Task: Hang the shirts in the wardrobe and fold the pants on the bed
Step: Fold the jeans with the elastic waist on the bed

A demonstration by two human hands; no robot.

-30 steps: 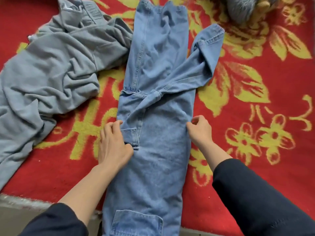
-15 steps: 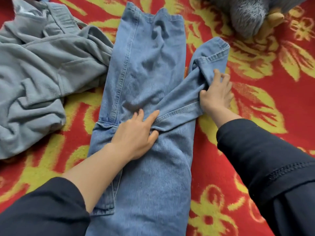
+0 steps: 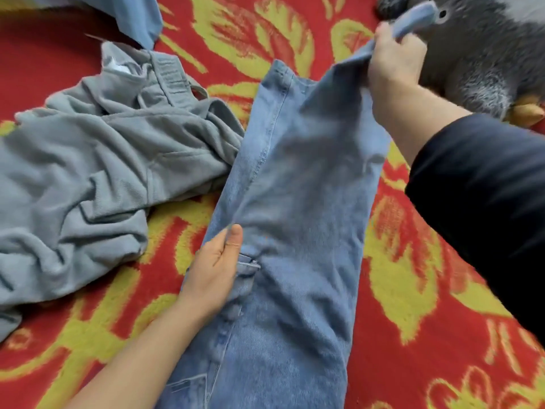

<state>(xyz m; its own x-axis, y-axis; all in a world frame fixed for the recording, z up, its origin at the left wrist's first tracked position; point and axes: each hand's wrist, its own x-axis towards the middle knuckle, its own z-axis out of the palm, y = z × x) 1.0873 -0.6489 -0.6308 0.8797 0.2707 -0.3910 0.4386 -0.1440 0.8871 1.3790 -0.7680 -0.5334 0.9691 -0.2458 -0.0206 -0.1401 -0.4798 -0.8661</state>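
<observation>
Light blue jeans [image 3: 298, 202] lie lengthwise down the middle of the red and yellow bedspread [image 3: 413, 290]. My right hand [image 3: 395, 57] grips the hem end of the upper leg and holds it raised at the far right. My left hand [image 3: 215, 270] holds the jeans' left edge near a side pocket, thumb on top of the denim, fingers hidden underneath. A crumpled grey pair of pants [image 3: 88, 172] lies to the left, touching the jeans.
A grey plush toy [image 3: 477, 54] with a yellow foot lies at the far right, just behind my right hand. A blue garment [image 3: 132, 16] shows at the top left edge.
My right hand has taken hold of the folded-over leg end and pulled it up and away, straightening that leg. My left hand has shifted from the middle of the jeans to their left edge.
</observation>
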